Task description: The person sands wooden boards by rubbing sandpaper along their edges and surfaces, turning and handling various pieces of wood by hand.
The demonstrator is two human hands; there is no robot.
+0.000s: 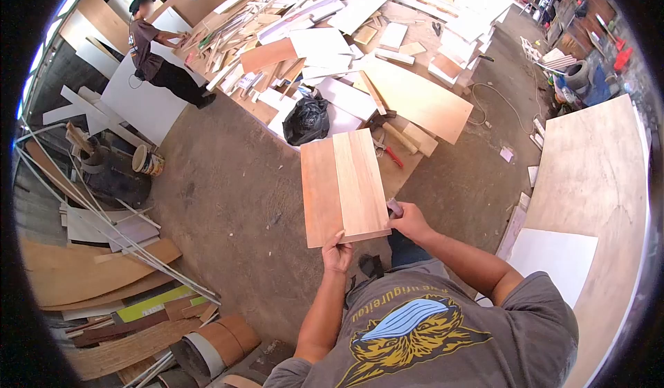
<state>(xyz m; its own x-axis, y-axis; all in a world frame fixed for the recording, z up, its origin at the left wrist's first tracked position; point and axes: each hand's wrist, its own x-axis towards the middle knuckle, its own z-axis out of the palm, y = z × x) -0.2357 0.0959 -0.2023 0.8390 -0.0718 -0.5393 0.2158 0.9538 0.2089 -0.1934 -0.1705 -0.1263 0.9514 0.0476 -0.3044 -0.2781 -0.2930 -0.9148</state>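
Observation:
Two wooden boards lie against each other in front of my body: a reddish-brown board (321, 194) on the left and a lighter board (361, 180) on the right. My left hand (337, 255) grips the near edge of the boards, its thumb on top and the other fingers beneath. At the near right corner, my right hand (409, 222) is closed around a small dark purplish object (395, 209), which touches or sits beside the lighter board's edge. What that object is cannot be made out.
Beyond the boards, a low table bears wood offcuts, a large plywood sheet (422, 101), a black plastic bag (306, 119) and red-handled pliers (393, 155). Another person (155, 56) stands at the back left. A bucket (148, 160) and scrap panels are left; a plywood sheet (588, 173) leans right.

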